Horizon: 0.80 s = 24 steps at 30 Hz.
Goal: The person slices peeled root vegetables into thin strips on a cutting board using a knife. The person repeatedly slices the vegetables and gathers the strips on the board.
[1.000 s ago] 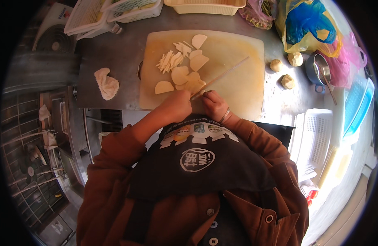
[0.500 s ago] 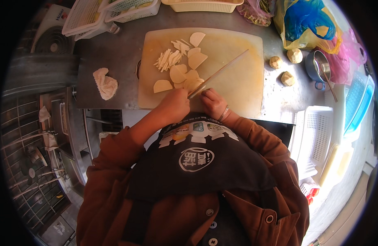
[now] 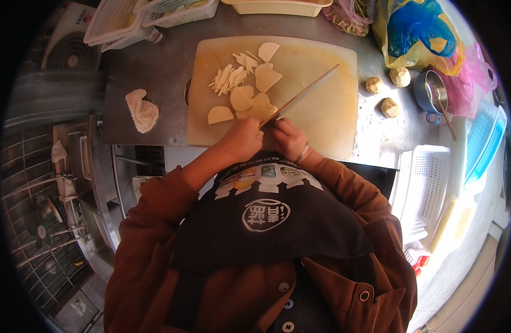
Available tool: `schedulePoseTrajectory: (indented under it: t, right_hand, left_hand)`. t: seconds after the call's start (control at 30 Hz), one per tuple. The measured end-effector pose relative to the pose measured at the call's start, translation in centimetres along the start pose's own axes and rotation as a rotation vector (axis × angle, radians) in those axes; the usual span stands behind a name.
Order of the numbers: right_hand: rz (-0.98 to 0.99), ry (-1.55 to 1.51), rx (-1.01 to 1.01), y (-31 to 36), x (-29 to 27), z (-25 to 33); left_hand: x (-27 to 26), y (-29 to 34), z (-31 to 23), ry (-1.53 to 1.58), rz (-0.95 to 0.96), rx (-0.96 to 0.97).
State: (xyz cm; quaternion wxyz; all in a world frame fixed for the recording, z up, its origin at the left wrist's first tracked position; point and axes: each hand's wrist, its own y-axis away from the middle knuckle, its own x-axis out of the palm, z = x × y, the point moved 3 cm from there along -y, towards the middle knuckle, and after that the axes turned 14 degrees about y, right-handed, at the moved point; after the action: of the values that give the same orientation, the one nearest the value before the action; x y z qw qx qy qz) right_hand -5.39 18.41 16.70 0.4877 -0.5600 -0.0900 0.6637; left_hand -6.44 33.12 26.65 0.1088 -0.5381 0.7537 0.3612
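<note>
My left hand [image 3: 243,137] is closed in a fist at the near end of a long knife [image 3: 308,90]. The blade shows almost edge-on and slants away to the far right over a cutting board [image 3: 327,119]. Close by on the right, my right hand [image 3: 290,139] has its fingers curled in at the board's near edge; anything under them is hidden. Pale root-vegetable slices [image 3: 241,98], some round and some half-round, lie left of the blade. Beyond them is a small heap of thin cut strips [image 3: 229,79].
Three peeled round roots [image 3: 389,107] sit right of the board, near a metal pot [image 3: 430,91] with a stick-like utensil. A crumpled white cloth [image 3: 141,111] lies on the left. Baskets [image 3: 183,12] and plastic bags [image 3: 416,33] line the back; white crates [image 3: 424,188] stand at right.
My left hand and the knife have shifted slightly to the right and away from me. My right hand stays almost in place, and the slices and strips look unchanged.
</note>
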Motion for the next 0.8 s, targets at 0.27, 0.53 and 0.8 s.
schedulePoseTrajectory:
  t: [0.27, 0.53, 0.8]
  right_hand:
    - [0.023, 0.036, 0.021, 0.3, 0.4, -0.1]
    - [0.013, 0.025, 0.039, 0.4, 0.0, -0.1]
    - [0.01, 0.012, 0.031, 0.0, -0.2, 0.0]
  left_hand:
    - [-0.6, 1.0, -1.1, 0.084, -0.025, 0.074]
    - [-2.0, 2.5, -1.8, 0.071, -0.011, 0.002]
    - [-1.1, 1.9, 0.4, 0.056, 0.004, 0.021]
